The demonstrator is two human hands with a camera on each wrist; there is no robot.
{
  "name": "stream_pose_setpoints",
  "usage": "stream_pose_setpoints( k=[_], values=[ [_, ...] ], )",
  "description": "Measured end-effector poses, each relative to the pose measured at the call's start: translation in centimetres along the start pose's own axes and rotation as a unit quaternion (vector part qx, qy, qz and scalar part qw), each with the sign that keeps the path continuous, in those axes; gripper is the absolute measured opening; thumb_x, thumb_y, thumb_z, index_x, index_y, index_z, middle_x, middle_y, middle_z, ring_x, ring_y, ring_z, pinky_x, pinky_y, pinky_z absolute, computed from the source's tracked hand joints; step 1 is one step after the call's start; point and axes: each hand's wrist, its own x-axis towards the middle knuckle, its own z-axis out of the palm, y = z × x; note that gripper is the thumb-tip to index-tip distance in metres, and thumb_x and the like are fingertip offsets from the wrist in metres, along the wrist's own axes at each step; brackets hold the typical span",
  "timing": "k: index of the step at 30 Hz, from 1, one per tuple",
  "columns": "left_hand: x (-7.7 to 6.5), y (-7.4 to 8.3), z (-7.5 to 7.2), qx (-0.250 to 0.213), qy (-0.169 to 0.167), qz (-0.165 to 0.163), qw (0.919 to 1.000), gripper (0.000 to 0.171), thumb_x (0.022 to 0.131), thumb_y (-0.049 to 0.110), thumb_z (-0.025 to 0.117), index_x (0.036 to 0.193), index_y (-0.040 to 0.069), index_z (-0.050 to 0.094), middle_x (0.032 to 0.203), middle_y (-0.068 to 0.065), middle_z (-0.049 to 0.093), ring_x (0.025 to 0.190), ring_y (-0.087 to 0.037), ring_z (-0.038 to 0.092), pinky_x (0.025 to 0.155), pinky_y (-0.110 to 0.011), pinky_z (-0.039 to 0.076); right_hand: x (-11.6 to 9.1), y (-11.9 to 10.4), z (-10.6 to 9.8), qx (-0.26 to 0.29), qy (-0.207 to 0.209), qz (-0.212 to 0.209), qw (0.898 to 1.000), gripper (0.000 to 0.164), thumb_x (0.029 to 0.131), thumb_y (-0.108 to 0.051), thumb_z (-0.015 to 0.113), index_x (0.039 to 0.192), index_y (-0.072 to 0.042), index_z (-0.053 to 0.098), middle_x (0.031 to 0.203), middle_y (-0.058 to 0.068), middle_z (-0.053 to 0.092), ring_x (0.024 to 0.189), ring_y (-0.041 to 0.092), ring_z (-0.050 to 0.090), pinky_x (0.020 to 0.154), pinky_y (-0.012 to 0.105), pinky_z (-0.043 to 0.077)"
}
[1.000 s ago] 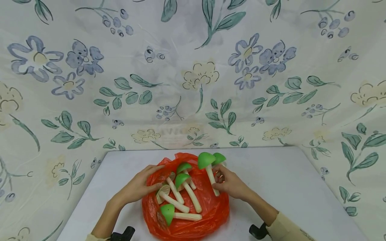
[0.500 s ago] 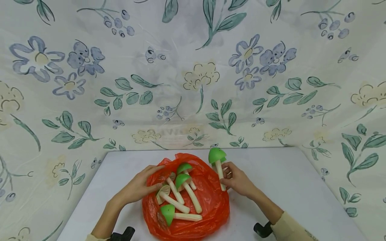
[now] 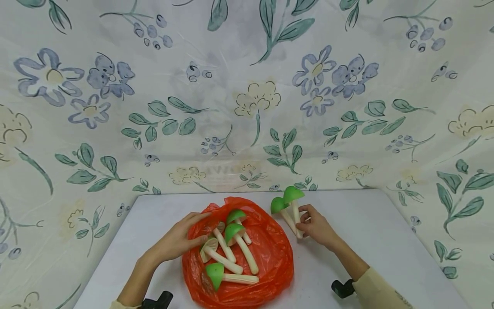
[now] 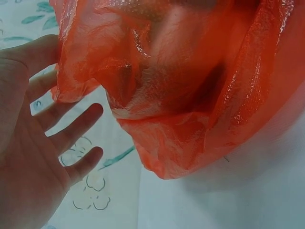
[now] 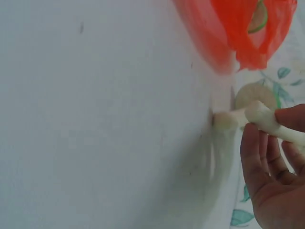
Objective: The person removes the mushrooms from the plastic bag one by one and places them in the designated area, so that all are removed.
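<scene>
Held upright by its pale stem, a toy mushroom (image 3: 293, 195) with a green cap is pinched between the thumb and fingers of my right hand (image 3: 318, 226). Right beside it a second green-capped mushroom (image 3: 278, 206) lies tilted on the table; in the right wrist view its stem end (image 5: 226, 120) shows behind the held stem (image 5: 262, 117). My left hand (image 3: 181, 236) touches the left rim of an open red plastic bag (image 3: 270, 292), fingers spread and mostly straight; the bag hides the tips of its thumb and index finger in the left wrist view. Several mushrooms (image 3: 246, 253) lie inside the bag.
The white table (image 3: 366, 223) bears the bag near its middle. A flower-patterned cloth (image 3: 247, 107) hangs behind it and along the sides. Black camera mounts (image 3: 342, 288) sit at both wrists.
My right hand has moved right, from over the bag to the table beside it, carrying its mushroom. The two mushrooms' caps now stand apart. The left hand and the bag have stayed put.
</scene>
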Motion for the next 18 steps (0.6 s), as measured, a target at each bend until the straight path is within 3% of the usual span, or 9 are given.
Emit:
stream_pose_setpoints(
  k=[8,18],
  values=[
    [0.0,-0.1,-0.1,-0.001,0.001,-0.011,0.9999,0.063,0.093,0.030,0.073,0.149,0.016,0.048,0.139,-0.012,0.053,0.129,-0.040,0.052,0.099,-0.065,0.047,0.5,1.6,-1.3,-0.041,0.030,0.021,0.998,0.047,0.090,-0.008,0.069,0.132,-0.001,0.048,0.095,0.009,0.056,0.080,0.019,0.057,0.064,0.029,0.053],
    [-0.2,-0.1,-0.2,-0.004,0.000,-0.011,0.9999,0.062,0.094,0.030,0.072,0.150,0.017,0.048,0.140,-0.012,0.053,0.129,-0.040,0.051,0.099,-0.065,0.046,0.8,2.2,-1.2,-0.065,0.040,0.047,0.996,0.047,0.090,-0.007,0.069,0.132,0.000,0.049,0.090,0.009,0.057,0.070,0.018,0.056,0.059,0.029,0.051]
  ],
)
